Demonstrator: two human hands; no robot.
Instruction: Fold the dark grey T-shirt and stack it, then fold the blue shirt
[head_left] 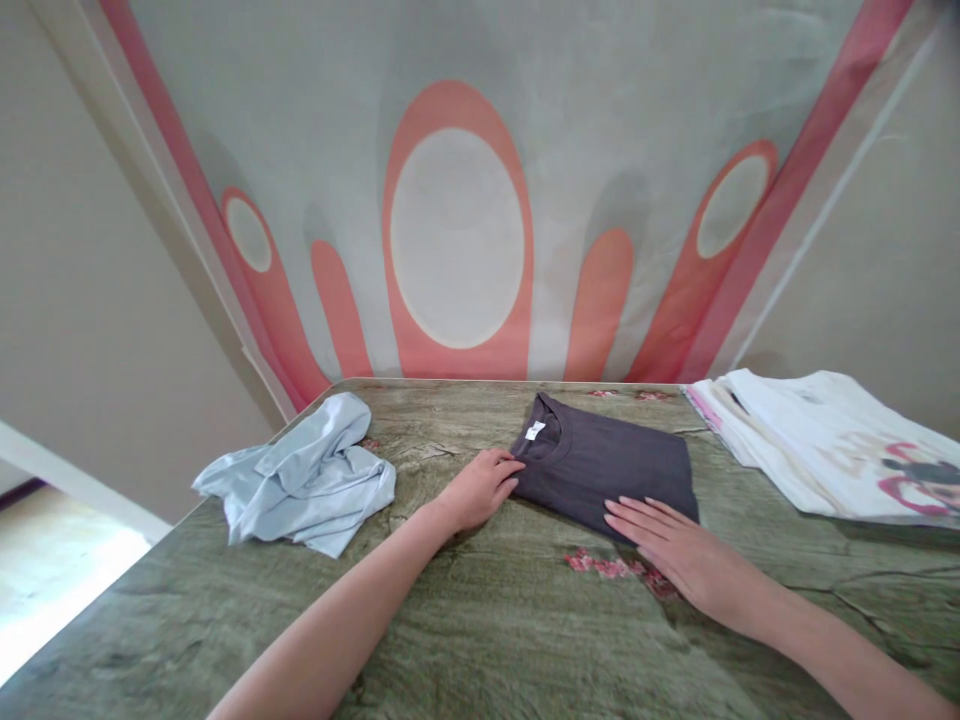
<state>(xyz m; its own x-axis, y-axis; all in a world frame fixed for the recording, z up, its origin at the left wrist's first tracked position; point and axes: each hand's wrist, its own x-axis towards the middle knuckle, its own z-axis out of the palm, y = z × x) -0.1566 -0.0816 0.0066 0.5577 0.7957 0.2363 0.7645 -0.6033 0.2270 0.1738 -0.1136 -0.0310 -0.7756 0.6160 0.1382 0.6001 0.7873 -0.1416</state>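
Note:
A dark grey T-shirt (611,455), folded into a neat rectangle, lies on the wood-patterned table, its collar and white label facing left. At its left corner, by the collar, my left hand (480,488) has its fingers closed on the edge of the cloth. My right hand (679,550) lies palm down with fingers stretched out, the fingertips resting on the shirt's near right part. Left of my hands is a crumpled light blue garment (307,475), lying loose and unfolded.
On the right stands a stack of folded white shirts (810,440), the top one with a printed picture. The table (465,630) has printed pink blossoms and meets a wall covering (322,90) with coral shapes at its far edge. Bright floor (60,570) shows at far left.

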